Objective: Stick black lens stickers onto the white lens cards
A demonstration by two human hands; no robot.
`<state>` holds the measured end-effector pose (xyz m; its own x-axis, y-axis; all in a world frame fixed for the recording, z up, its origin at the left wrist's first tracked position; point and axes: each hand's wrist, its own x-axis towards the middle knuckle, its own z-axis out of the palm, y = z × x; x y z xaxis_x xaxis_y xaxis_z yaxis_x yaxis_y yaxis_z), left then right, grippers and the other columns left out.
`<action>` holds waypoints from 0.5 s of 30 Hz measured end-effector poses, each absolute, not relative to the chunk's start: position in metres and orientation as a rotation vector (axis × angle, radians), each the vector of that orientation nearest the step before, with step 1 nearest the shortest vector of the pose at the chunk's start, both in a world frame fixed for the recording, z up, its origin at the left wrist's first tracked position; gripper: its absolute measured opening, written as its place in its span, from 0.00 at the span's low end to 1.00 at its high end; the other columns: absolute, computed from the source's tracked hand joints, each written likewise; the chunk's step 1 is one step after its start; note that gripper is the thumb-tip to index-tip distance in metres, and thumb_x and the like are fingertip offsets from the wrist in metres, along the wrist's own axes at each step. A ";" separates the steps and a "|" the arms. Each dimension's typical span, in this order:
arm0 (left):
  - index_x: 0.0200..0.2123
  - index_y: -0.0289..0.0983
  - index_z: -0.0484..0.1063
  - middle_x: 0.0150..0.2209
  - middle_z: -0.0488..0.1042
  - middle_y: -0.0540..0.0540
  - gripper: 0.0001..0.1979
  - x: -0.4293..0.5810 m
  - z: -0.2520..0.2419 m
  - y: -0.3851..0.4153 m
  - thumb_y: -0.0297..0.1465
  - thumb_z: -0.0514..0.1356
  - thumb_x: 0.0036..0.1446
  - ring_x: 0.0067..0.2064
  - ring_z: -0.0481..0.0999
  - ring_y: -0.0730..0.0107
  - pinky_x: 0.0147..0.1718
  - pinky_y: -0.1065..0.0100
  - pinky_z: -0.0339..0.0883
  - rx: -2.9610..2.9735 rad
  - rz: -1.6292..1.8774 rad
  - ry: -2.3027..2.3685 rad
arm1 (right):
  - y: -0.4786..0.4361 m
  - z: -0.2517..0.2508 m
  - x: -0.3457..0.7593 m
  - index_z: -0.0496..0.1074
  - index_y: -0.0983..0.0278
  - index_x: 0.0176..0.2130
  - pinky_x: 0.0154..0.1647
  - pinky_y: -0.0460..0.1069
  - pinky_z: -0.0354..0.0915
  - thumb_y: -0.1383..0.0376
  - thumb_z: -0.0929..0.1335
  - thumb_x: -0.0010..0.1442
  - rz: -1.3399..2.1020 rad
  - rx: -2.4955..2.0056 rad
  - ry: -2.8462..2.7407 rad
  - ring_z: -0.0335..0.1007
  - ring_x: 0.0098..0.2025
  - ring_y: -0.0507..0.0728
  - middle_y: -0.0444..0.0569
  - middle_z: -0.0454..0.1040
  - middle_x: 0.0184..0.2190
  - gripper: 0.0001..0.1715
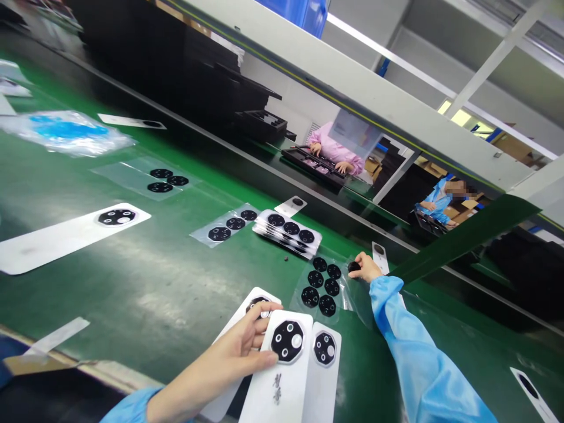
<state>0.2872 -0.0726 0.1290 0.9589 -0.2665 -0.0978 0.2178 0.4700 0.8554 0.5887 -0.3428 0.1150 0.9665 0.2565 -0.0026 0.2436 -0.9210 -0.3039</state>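
My left hand point(238, 346) is closed around the edge of a white phone back cover point(277, 376), its thumb beside the black octagonal camera plate. Two more white covers lie close to it, one on the left point(229, 329) partly behind my fingers and one on the right point(326, 382). Farther away, my right hand point(366, 268) pinches a black camera lens cover point(353, 268) between thumb and fingertips. It is at the right edge of a clear film sheet point(297, 296) that bears several black octagonal lens covers point(315, 278). My blue right sleeve crosses the green table.
A stack of white cards with black lens plates point(286, 232) stands beyond the sheet. Two other film sheets point(207, 232) point(127, 173) and a long white cover point(61, 238) lie leftward. A plastic bag point(66, 132) is at far left. Two people point(335, 147) point(440, 197) work across the line.
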 end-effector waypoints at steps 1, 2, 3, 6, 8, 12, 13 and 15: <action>0.51 0.45 0.54 0.45 0.73 0.47 0.30 0.287 0.129 -0.073 0.37 0.67 0.49 0.43 0.74 0.65 0.41 0.64 0.65 1.040 -0.301 -0.053 | -0.343 0.114 0.586 0.67 0.66 0.49 0.43 0.55 0.70 0.61 0.66 0.63 0.066 -2.830 -0.375 0.71 0.44 0.57 0.51 0.70 0.47 0.16; 0.51 0.45 0.53 0.45 0.73 0.47 0.30 0.288 0.128 -0.074 0.37 0.67 0.49 0.43 0.74 0.65 0.40 0.65 0.65 1.041 -0.304 -0.054 | -0.344 0.113 0.582 0.67 0.66 0.49 0.43 0.56 0.69 0.61 0.66 0.63 0.063 -2.848 -0.389 0.70 0.44 0.57 0.51 0.70 0.48 0.16; 0.51 0.45 0.53 0.45 0.73 0.48 0.31 0.288 0.128 -0.075 0.37 0.67 0.48 0.43 0.74 0.65 0.40 0.65 0.65 1.044 -0.308 -0.055 | -0.345 0.113 0.579 0.67 0.66 0.49 0.44 0.56 0.69 0.61 0.66 0.63 0.053 -2.861 -0.408 0.70 0.45 0.57 0.51 0.69 0.48 0.17; 0.51 0.46 0.53 0.45 0.73 0.48 0.32 0.288 0.129 -0.075 0.38 0.67 0.47 0.44 0.73 0.65 0.40 0.65 0.65 1.057 -0.312 -0.042 | -0.348 0.111 0.571 0.67 0.65 0.50 0.47 0.58 0.67 0.61 0.66 0.62 0.004 -2.867 -0.481 0.68 0.48 0.59 0.52 0.68 0.51 0.17; 0.51 0.45 0.53 0.44 0.73 0.48 0.31 0.287 0.132 -0.076 0.37 0.67 0.48 0.43 0.74 0.65 0.40 0.65 0.66 1.066 -0.312 -0.039 | -0.350 0.110 0.569 0.67 0.65 0.50 0.48 0.58 0.67 0.61 0.66 0.62 -0.018 -2.853 -0.529 0.68 0.49 0.59 0.52 0.68 0.51 0.17; 0.50 0.45 0.54 0.42 0.74 0.48 0.29 0.285 0.136 -0.076 0.37 0.66 0.49 0.42 0.74 0.65 0.38 0.65 0.66 1.076 -0.311 -0.044 | -0.354 0.107 0.569 0.67 0.65 0.50 0.46 0.57 0.68 0.61 0.66 0.63 -0.043 -2.802 -0.603 0.69 0.47 0.58 0.52 0.68 0.50 0.17; 0.50 0.45 0.54 0.42 0.74 0.49 0.29 0.285 0.136 -0.076 0.37 0.67 0.49 0.42 0.73 0.65 0.38 0.66 0.66 1.076 -0.308 -0.046 | -0.355 0.107 0.569 0.67 0.65 0.50 0.45 0.57 0.68 0.61 0.66 0.63 -0.054 -2.786 -0.618 0.69 0.46 0.58 0.52 0.69 0.50 0.17; 0.49 0.45 0.55 0.42 0.73 0.49 0.30 0.286 0.136 -0.077 0.38 0.67 0.48 0.41 0.73 0.66 0.38 0.66 0.66 1.074 -0.300 -0.050 | -0.356 0.105 0.569 0.67 0.65 0.50 0.45 0.57 0.69 0.61 0.66 0.63 -0.082 -2.755 -0.638 0.69 0.46 0.58 0.52 0.68 0.50 0.17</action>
<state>0.2857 -0.0765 0.1361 0.9584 -0.2654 -0.1048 0.2172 0.4405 0.8711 0.5693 -0.3562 0.1050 0.8991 0.4197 0.1243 0.4374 -0.8523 -0.2867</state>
